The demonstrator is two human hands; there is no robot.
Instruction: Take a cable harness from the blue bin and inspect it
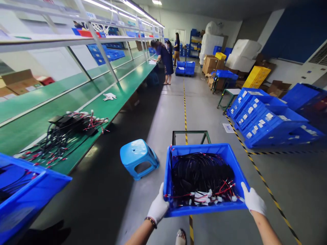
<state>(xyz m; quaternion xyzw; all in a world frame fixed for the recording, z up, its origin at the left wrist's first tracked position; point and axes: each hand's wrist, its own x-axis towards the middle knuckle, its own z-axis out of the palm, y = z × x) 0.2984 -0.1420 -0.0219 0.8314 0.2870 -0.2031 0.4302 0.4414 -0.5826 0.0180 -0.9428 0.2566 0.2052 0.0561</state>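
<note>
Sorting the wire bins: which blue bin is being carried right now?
The blue bin of black wires, gripped by the left hand and right hand.

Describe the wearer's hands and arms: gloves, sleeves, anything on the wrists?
Both the left hand and right hand wear plain white fabric gloves ending at the wrist. Forearms are bare, no sleeves in view. A dark beaded bracelet sits on the left wrist; none visible on the right.
</note>
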